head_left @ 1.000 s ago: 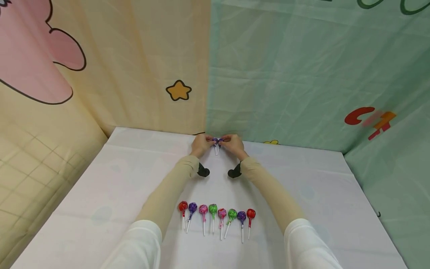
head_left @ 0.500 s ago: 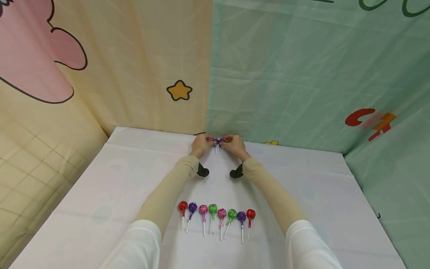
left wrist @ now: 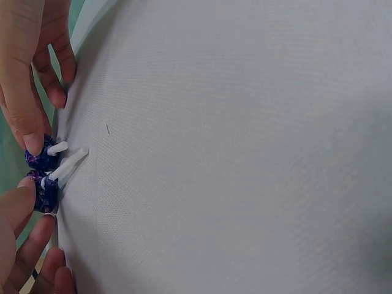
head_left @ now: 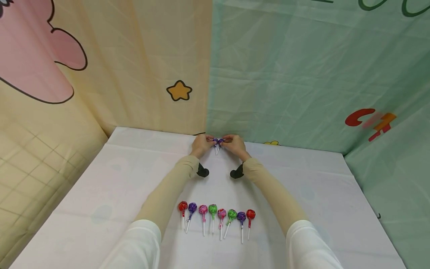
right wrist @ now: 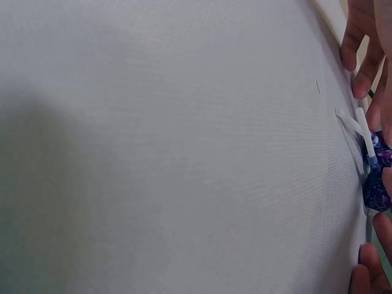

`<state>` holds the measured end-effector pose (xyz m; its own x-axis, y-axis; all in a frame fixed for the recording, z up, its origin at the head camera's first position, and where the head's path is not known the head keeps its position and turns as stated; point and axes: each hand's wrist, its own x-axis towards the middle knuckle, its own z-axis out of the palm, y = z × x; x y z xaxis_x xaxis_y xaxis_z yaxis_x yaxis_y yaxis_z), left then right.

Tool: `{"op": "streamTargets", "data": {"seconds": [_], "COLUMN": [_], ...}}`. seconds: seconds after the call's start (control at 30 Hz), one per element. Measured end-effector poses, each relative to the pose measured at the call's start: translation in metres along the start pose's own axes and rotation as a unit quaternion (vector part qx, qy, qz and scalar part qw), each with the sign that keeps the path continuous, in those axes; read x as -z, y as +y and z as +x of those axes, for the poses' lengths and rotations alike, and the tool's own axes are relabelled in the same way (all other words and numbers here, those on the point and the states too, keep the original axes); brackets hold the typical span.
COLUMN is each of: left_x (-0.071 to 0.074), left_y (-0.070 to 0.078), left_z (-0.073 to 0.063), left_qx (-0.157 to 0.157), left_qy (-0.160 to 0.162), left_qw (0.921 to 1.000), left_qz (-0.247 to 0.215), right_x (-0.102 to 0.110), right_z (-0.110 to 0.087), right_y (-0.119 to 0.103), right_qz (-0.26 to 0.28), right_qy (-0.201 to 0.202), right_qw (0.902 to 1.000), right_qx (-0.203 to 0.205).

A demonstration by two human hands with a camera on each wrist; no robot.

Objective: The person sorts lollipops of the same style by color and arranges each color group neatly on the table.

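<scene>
At the far edge of the white table, my left hand (head_left: 201, 145) pinches a purple-wrapped lollipop (left wrist: 44, 195) by its head between thumb and fingers. Close beside it, my right hand (head_left: 235, 145) pinches a second purple-wrapped lollipop (right wrist: 376, 191) in the same way. The two heads sit side by side, and their white sticks (head_left: 217, 150) point back toward me, converging at their ends. In the left wrist view, the right hand's thumb (left wrist: 32, 138) lies on the upper head and the left thumb (left wrist: 19, 199) on the lower one.
Nearer me on the white table (head_left: 134, 179), several lollipops lie in a row between my forearms: red (head_left: 183, 206), purple (head_left: 192, 208), pink (head_left: 203, 210) and green (head_left: 212, 209) among them. A printed curtain (head_left: 268, 74) rises behind the far edge. Black wrist devices (head_left: 203, 171) hang below both wrists.
My right wrist has shifted very slightly to the right since a second ago. Both hands keep their pinch on the two purple lollipops, and the row has stayed put.
</scene>
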<state>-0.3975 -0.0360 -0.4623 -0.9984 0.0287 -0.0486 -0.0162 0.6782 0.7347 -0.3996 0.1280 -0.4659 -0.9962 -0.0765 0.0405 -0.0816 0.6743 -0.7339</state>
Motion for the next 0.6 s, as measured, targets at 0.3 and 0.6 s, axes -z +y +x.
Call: {"op": "streamTargets", "data": {"seconds": [0.3, 0.6], "left_x": [0.006, 0.023], "left_y": [-0.002, -0.006], "left_z": [-0.006, -0.013], "left_qx": [-0.014, -0.027], "left_qy": [0.004, 0.008], "left_qw": [0.9999, 0.9996], "left_qz": [-0.01, -0.004], "right_x": [0.004, 0.018], "right_z": [-0.008, -0.02], "right_y": [-0.001, -0.001], "right_qz": [-0.011, -0.028], "right_qy": [-0.005, -0.019], "right_qw": [0.9999, 0.9991], "right_qx": [0.011, 0.024]}}
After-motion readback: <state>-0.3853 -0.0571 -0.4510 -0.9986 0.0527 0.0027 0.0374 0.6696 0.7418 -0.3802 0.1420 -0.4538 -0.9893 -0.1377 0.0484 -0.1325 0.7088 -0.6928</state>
